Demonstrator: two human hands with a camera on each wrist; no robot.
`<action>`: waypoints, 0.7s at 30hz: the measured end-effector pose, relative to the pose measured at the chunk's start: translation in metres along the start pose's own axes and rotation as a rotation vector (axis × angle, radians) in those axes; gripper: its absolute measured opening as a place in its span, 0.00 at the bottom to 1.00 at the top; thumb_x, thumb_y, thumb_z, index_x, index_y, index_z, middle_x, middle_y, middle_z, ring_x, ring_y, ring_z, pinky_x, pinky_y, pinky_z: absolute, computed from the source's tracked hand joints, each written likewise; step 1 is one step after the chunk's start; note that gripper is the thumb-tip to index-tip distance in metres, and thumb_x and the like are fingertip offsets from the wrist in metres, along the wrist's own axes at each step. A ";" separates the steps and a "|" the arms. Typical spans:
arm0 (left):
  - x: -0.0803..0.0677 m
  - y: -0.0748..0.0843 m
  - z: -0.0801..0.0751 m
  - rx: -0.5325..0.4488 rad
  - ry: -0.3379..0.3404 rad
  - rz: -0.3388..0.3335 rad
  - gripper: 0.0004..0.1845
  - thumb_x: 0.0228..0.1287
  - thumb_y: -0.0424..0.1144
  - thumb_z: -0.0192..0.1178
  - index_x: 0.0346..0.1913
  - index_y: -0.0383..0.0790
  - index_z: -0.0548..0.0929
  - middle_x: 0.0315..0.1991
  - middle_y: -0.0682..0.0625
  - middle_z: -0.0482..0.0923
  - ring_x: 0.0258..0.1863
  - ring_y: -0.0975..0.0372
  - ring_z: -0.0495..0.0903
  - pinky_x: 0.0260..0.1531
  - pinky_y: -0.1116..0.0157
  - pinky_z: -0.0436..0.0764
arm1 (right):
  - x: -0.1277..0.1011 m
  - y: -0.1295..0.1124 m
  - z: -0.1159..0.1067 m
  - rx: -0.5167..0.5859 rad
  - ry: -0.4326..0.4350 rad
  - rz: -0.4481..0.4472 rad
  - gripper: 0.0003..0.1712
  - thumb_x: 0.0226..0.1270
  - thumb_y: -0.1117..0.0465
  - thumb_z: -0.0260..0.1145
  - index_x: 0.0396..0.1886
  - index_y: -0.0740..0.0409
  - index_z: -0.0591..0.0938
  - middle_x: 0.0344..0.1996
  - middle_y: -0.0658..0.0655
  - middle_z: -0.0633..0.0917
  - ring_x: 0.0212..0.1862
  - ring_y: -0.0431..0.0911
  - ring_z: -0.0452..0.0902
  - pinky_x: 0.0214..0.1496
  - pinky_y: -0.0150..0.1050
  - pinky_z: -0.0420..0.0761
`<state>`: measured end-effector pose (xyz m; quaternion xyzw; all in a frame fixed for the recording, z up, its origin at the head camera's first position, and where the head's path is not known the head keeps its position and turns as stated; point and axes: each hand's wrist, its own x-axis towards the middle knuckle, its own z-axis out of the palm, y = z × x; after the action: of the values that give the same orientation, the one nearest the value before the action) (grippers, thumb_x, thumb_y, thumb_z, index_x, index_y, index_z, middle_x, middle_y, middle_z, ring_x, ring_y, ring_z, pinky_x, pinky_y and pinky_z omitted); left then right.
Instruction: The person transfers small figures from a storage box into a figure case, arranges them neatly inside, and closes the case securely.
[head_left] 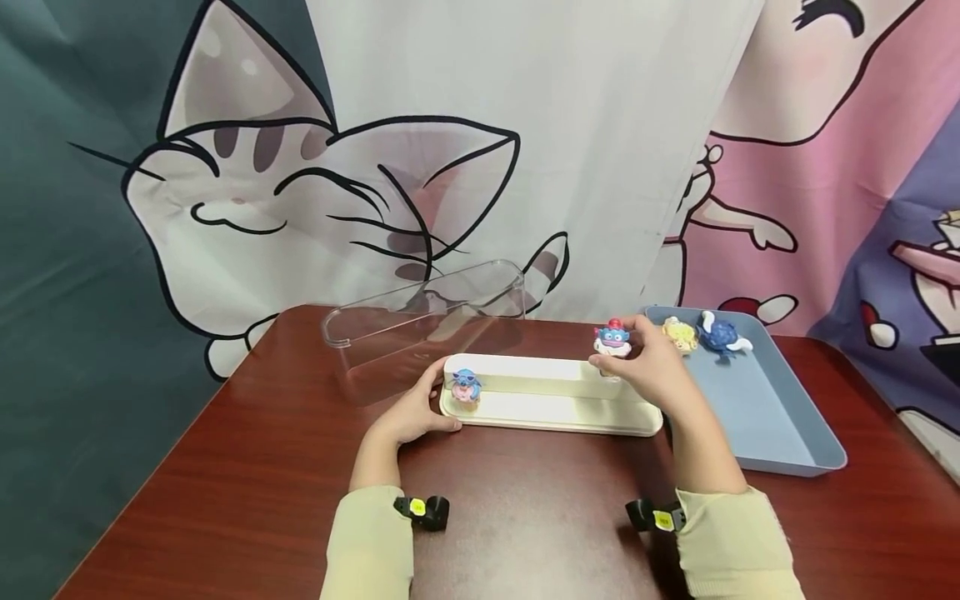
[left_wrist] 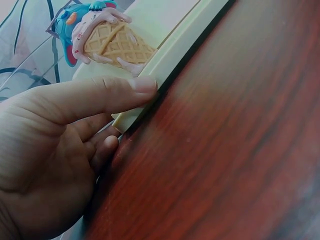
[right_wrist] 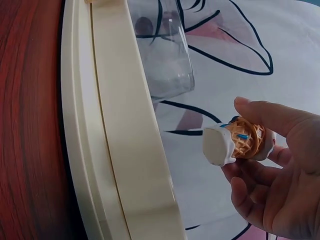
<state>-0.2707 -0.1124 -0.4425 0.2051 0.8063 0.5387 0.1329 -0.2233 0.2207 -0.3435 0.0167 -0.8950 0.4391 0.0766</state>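
A cream stepped display base (head_left: 555, 408) lies on the table in the head view. My left hand (head_left: 411, 412) grips its left end, thumb on the front edge, as the left wrist view also shows. Near that end stands a blue figurine in a waffle cone (head_left: 466, 388), on the lower step. My right hand (head_left: 647, 362) holds a second figurine, blue with a red top (head_left: 612, 337), above the base's right part. In the right wrist view this figurine (right_wrist: 240, 141) shows a waffle-patterned body and a pale flat underside, pinched between thumb and fingers and apart from the base.
Behind the base stands a clear plastic cover (head_left: 427, 333). To the right, a blue-grey tray (head_left: 772, 417) holds a yellow figurine (head_left: 679, 335) and a dark blue one (head_left: 722, 333) at its far end. A cartoon-cat curtain (head_left: 600, 125) hangs behind the table.
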 end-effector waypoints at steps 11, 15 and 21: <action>-0.001 0.002 -0.002 0.008 0.009 0.010 0.55 0.43 0.28 0.72 0.71 0.44 0.49 0.66 0.42 0.58 0.64 0.51 0.58 0.62 0.52 0.57 | 0.004 -0.017 0.014 0.022 -0.010 0.013 0.33 0.51 0.53 0.74 0.51 0.62 0.69 0.36 0.61 0.80 0.32 0.47 0.73 0.31 0.37 0.73; -0.002 -0.001 -0.003 0.002 0.014 -0.002 0.55 0.42 0.27 0.72 0.71 0.43 0.49 0.66 0.42 0.58 0.63 0.51 0.59 0.62 0.52 0.57 | 0.005 -0.025 0.022 0.021 -0.039 0.029 0.33 0.50 0.54 0.74 0.52 0.61 0.69 0.37 0.61 0.80 0.34 0.48 0.74 0.33 0.38 0.73; 0.001 0.000 0.000 0.011 -0.004 0.013 0.54 0.43 0.29 0.72 0.71 0.43 0.49 0.66 0.41 0.58 0.64 0.50 0.58 0.62 0.52 0.57 | 0.003 -0.028 0.030 -0.005 -0.059 0.039 0.33 0.50 0.55 0.74 0.52 0.60 0.69 0.36 0.61 0.79 0.38 0.50 0.75 0.34 0.38 0.74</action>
<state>-0.2711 -0.1120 -0.4420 0.2122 0.8077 0.5346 0.1297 -0.2274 0.1800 -0.3395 0.0119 -0.8981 0.4376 0.0414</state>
